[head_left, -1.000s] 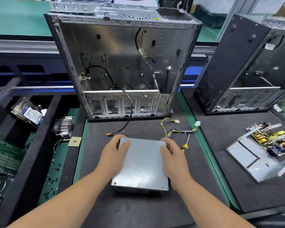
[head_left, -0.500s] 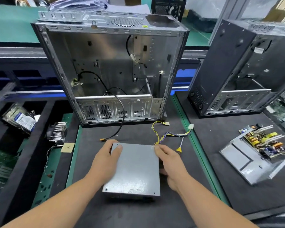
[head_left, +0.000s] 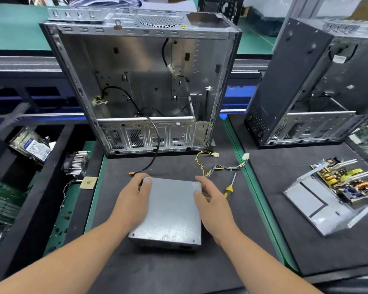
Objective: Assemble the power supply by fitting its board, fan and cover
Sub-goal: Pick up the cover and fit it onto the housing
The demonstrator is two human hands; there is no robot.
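The power supply (head_left: 168, 211), a closed grey metal box, lies flat on the dark mat of the counter (head_left: 179, 270), directly in front of me. My left hand (head_left: 132, 200) holds its left edge, the fingers curled over the far left corner and the thumb resting on the top cover. My right hand (head_left: 212, 200) holds the right edge, the fingers bent round the far right corner. Both hands touch the housing.

A bundle of yellow and black wires (head_left: 219, 166) leaves the far right corner of the box and ends in white connectors on the mat. A screwdriver (head_left: 229, 187) with a yellow handle lies just beside my right hand.

Behind the box stands an open, empty computer case (head_left: 140, 81); a black cable (head_left: 153, 149) hangs out of it onto the mat, near my left fingers. A second case (head_left: 306, 85) stands to the right. In front of it lies an opened power supply with its circuit board (head_left: 344, 181) exposed. To the left lie a heatsink (head_left: 77, 164) and a hard drive (head_left: 33, 145).
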